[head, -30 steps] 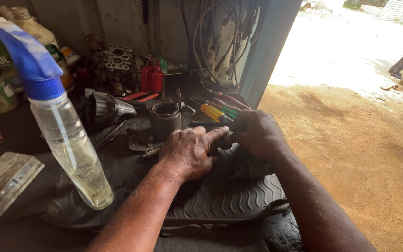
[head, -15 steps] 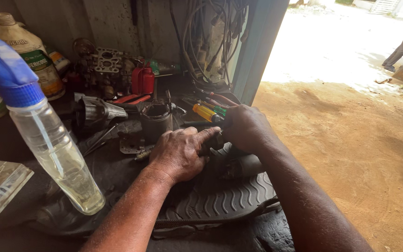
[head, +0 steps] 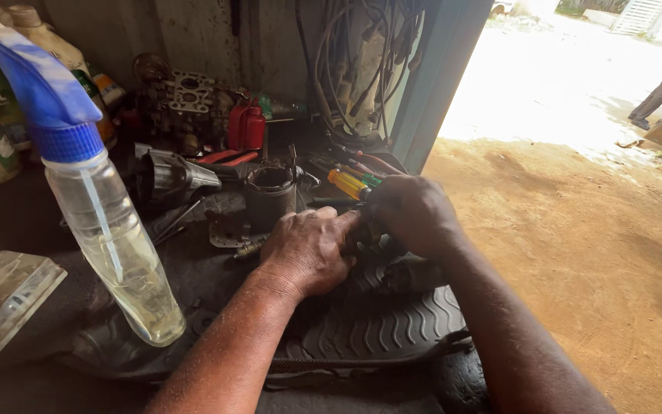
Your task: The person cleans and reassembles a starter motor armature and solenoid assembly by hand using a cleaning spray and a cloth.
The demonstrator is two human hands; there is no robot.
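Head view: fingers (head: 346, 222) of both hands close on a small dark metal part (head: 369, 234), mostly hidden, held over the ribbed rubber mat (head: 377, 330) on the desk. Left hand (head: 308, 249) steadies; right hand (head: 411, 215) grips. Advisable: firm, square hold. Spray bottle (head: 109, 230) stands left.

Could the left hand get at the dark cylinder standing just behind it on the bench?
Probably yes. The left hand rests just in front of the dark cylinder, with nothing between them; but both it and the right hand are closed on a dark part.
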